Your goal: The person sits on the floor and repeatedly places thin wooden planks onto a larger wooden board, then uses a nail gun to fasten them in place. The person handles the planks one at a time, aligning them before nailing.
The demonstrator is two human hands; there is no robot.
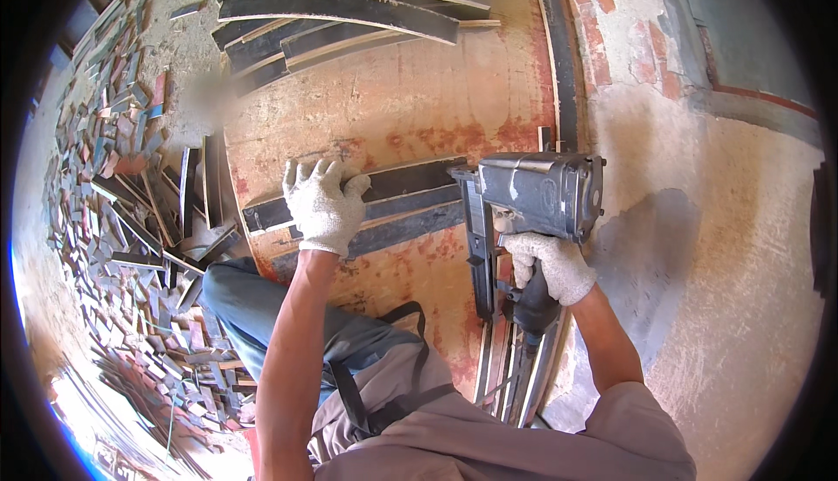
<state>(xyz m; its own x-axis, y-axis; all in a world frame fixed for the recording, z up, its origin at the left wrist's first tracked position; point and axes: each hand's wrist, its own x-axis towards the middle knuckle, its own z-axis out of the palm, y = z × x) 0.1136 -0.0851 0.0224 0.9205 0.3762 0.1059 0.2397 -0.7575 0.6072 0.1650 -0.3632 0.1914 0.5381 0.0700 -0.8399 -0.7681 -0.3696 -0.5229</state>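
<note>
My right hand [559, 264], in a white knit glove, is wrapped round the handle of a black nail gun [539, 186]. The nail gun's nose is at the right end of a dark-faced wooden strip [410, 177]. More dark strips [384, 233] lie just below that one, side by side on a reddish-brown board [384, 106]. My left hand [325, 209], also gloved, lies on the left part of the strips with its fingers spread. It covers part of them. A hose connects below the gun's handle.
Several dark curved strips [340, 11] are stacked at the board's far end. Small wood offcuts [131, 193] litter the floor on the left. A worn wall with exposed bricks [601, 31] stands at the right. Long narrow strips [515, 376] lie beneath the nail gun, near my right side.
</note>
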